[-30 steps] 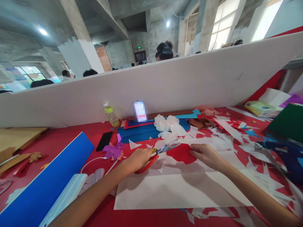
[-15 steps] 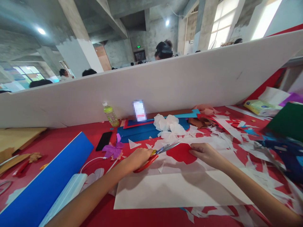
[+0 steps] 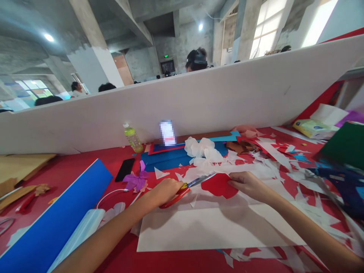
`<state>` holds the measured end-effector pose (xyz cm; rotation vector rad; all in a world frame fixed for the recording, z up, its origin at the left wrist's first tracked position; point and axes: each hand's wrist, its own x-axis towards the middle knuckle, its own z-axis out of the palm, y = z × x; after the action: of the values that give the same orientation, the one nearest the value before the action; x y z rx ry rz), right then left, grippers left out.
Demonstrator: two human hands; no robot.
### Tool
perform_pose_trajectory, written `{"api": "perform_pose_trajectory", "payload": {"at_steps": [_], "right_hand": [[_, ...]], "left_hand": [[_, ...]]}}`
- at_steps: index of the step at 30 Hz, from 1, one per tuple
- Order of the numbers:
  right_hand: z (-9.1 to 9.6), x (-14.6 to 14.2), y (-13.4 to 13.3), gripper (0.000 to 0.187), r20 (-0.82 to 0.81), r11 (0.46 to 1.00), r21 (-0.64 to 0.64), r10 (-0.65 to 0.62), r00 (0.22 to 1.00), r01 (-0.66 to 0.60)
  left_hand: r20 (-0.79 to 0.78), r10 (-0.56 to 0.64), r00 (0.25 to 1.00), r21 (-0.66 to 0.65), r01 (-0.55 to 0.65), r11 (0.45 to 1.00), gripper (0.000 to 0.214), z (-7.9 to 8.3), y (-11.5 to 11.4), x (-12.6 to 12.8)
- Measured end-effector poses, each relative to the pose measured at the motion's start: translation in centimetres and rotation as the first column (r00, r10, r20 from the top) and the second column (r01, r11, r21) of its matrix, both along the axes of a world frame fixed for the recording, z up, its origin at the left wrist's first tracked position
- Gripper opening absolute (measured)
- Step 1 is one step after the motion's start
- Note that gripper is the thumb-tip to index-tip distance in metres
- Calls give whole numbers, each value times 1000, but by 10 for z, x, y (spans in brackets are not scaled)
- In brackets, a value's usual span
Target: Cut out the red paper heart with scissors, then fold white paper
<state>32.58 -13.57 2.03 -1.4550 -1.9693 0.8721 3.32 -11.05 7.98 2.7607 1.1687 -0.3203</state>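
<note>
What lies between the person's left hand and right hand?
In the head view, the silver blades of the red-handled scissors held by the left hand, and a rounded red paper piece gripped by the right hand.

Bottle (image 3: 132, 138) stands against the partition (image 3: 227, 102), flat phone (image 3: 125, 169) just before it. Paper sheet (image 3: 210, 227) lies front-centre on the desk (image 3: 74, 170); scraps (image 3: 295, 178) to its right.

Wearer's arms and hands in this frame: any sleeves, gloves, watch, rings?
Left hand and right hand are bare: no gloves, no rings showing. Left forearm and right forearm are uncovered to the frame edge: no sleeve, watch or band.
</note>
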Motion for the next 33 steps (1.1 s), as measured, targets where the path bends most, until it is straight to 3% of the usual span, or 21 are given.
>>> {"api": "perform_pose_trajectory", "payload": {"at_steps": [17, 26, 33], "right_hand": [[2, -6, -2, 26, -35, 997, -56, 52, 998, -54], [-6, -1, 2, 25, -27, 995, -75, 59, 998, -61], [-3, -3, 1, 22, -17, 994, -92, 62, 998, -64]], "left_hand": [[29, -41, 999, 55, 40, 998, 27, -20, 11, 6], [8, -58, 998, 13, 58, 998, 23, -7, 8, 6], [21, -59, 998, 24, 58, 998, 25, -10, 12, 5]]}}
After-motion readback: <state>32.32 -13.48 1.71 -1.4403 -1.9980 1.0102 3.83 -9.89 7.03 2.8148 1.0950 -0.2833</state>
